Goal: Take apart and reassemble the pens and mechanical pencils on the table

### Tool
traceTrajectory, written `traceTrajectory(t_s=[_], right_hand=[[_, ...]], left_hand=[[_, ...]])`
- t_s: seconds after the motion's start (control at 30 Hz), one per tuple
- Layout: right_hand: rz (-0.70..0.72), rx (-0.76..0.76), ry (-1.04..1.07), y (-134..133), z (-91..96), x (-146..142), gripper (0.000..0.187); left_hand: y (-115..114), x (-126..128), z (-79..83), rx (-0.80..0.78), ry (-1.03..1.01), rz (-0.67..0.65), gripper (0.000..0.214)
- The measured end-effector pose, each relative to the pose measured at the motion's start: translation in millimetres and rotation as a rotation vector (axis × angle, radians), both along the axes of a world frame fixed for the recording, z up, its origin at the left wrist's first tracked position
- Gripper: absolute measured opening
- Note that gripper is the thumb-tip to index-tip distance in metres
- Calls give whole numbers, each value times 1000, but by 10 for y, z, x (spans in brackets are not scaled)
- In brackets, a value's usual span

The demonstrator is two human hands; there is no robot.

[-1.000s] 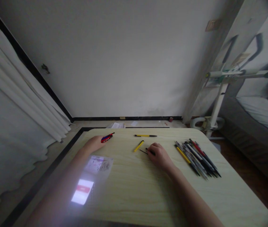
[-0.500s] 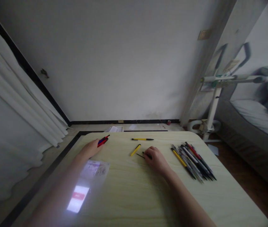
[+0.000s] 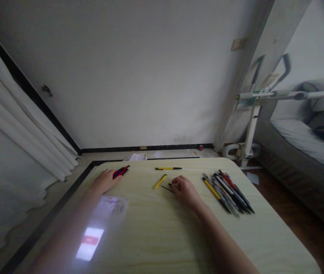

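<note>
My left hand (image 3: 104, 181) is at the table's far left, its fingers curled around several red and blue pens (image 3: 120, 172) with black ends. My right hand (image 3: 185, 191) rests near the middle with thumb and fingers pinched together on a small black pen part (image 3: 170, 184), mostly hidden by the fingertips. Beside those fingertips a thin dark refill (image 3: 167, 188) lies on the table. A yellow pen barrel (image 3: 160, 181) lies slantwise just left of it. Farther back, a yellow pen (image 3: 168, 168) with black ends lies crosswise.
A pile of pens (image 3: 229, 193), mostly black, grey and white, lies on the right of the wooden table (image 3: 150, 236). A clear plastic sheet or bag (image 3: 112, 205) lies at front left, reflecting light. Beyond the table are a wall, a curtain (image 3: 16, 152) and exercise equipment (image 3: 251, 125).
The view has shifted slightly. My left hand has drawn back a little, showing more of the pens. My right fingertips have changed their grip on the black part.
</note>
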State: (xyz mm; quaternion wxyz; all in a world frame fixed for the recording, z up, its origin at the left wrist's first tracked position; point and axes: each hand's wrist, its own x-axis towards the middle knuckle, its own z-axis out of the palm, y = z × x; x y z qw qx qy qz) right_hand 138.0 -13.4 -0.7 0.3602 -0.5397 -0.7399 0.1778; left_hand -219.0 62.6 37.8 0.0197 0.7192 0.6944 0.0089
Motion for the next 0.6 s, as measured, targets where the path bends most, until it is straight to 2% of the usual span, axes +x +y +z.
traceTrajectory(t_s=[0.27,0.6], right_hand=[[12,0,19,-2,5,-9,11],[12,-23,24,-6,30,-5,11]], left_hand=[[-23,12,-10,59,175,15,57],[-61,5,-200,148,276,37,55]])
